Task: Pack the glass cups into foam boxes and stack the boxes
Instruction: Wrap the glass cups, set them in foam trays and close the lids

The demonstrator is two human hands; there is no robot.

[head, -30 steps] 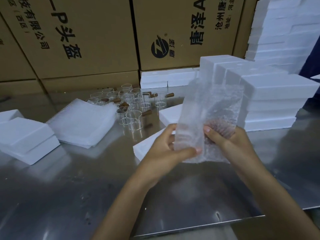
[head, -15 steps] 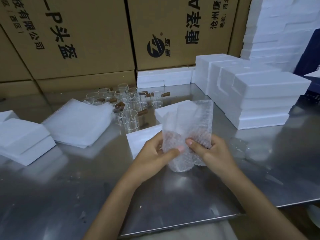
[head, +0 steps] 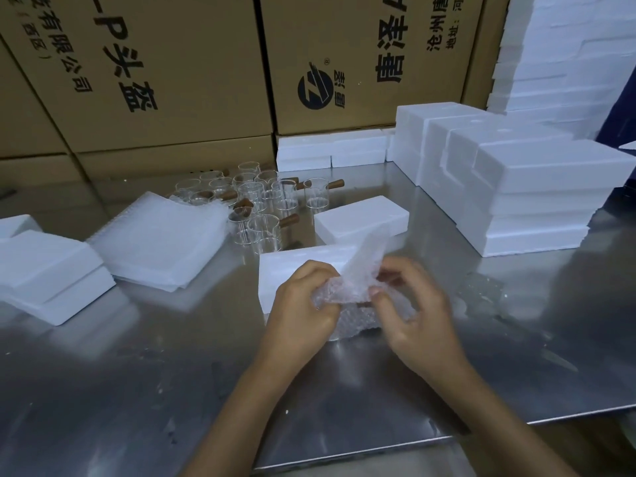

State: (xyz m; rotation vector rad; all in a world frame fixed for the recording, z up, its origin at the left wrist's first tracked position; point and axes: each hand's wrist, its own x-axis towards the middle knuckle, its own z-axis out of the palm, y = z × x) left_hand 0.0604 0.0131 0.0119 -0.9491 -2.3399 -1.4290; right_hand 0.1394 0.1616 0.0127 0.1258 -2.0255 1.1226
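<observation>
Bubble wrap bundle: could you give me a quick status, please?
Both hands, left and right, gripping bubble wrap. Foam box just behind. Nothing blocking.

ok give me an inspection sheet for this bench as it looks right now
surface: steel table, scuffed, reflective.
job's things: bubble wrap bag held over an open foam box; glass cups with brown handles clustered behind; foam box stack at right.
clutter: bubble wrap pile; foam pieces at far left.
grippers: left hand and right hand both pinch the bag.
cables: nothing seen.
surroundings: cardboard cartons behind; taller foam stack at far right.
</observation>
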